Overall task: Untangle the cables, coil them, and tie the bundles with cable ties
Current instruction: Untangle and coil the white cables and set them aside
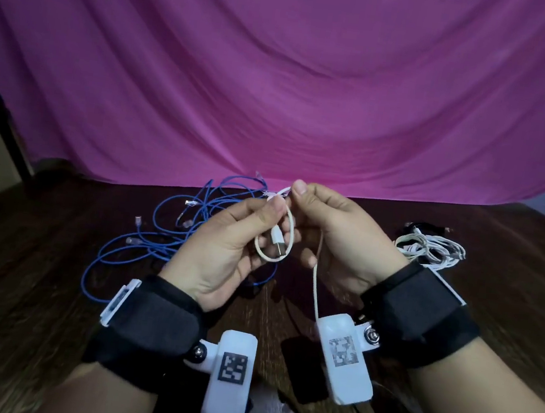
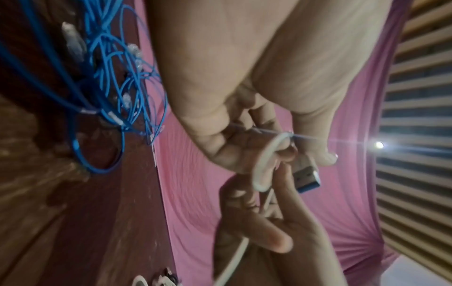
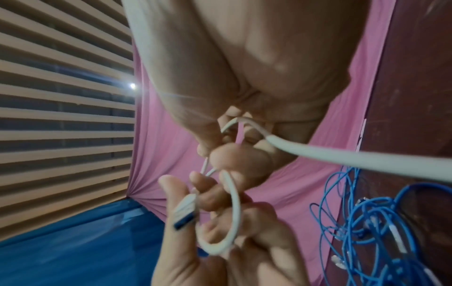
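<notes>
Pink cloth point(image 1: 279, 87) backs the dark wooden desk point(image 1: 34, 263). Above it, left hand point(image 1: 224, 252) pinches the thin white USB cable's point(image 1: 287, 228) small loop; right hand point(image 1: 339, 238) pinches it at one o'clock, tail hanging toward six.

Two hands are in view, the left hand point(image 1: 224, 252) and the right hand point(image 1: 339, 242), each with one wrist camera strapped on. One white USB cable point(image 1: 286, 239) with one USB plug point(image 1: 278, 244) is held between them. At ten o'clock on the counter point(image 1: 53, 248) lies one tangle of blue network cables point(image 1: 172, 228), number uncertain. At two o'clock lies one white cable bundle point(image 1: 430, 251).
</notes>
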{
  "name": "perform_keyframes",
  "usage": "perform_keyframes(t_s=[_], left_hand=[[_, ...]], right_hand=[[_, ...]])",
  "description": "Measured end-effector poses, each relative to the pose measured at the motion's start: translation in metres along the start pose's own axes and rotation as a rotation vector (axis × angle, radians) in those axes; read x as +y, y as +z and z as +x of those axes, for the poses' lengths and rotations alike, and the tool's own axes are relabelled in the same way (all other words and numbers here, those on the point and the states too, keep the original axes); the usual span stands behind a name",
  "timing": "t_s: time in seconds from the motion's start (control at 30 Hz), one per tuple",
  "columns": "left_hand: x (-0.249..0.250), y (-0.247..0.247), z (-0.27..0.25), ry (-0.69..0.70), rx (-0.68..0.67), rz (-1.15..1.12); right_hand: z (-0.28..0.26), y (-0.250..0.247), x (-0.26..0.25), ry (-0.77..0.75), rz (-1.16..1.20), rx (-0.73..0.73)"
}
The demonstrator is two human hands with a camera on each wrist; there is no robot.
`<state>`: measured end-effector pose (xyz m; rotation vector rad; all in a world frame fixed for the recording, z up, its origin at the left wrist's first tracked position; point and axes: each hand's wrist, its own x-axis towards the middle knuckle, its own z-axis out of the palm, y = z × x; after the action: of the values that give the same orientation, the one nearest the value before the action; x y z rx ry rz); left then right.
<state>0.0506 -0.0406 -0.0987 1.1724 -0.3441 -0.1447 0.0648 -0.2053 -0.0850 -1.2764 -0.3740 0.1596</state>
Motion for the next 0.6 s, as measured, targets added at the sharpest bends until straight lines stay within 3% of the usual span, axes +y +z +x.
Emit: perform_keyframes(t_s=[0.2,0.3,0.4,0.6], left_hand=[[-0.001,-0.007,0.001,0.228,0.26,0.525],[0.004,-0.012,-0.001,0.252,0.192,0.61],[0.009,-0.01,-0.004,0.127,0.08,0.35],[0.01,0.003,0.001,-0.055,0.147,-0.2]], right_hand=[[-0.001,0.006,-0.003,-0.035,0.026,-0.005],[-0.002,0.007,-0.004,-0.059,0.016,0.005],[-0.002,0.005,-0.006,-0.093,-0.038,0.01],[0.0,0.004,0.003,-0.161,-0.077,-0.02]])
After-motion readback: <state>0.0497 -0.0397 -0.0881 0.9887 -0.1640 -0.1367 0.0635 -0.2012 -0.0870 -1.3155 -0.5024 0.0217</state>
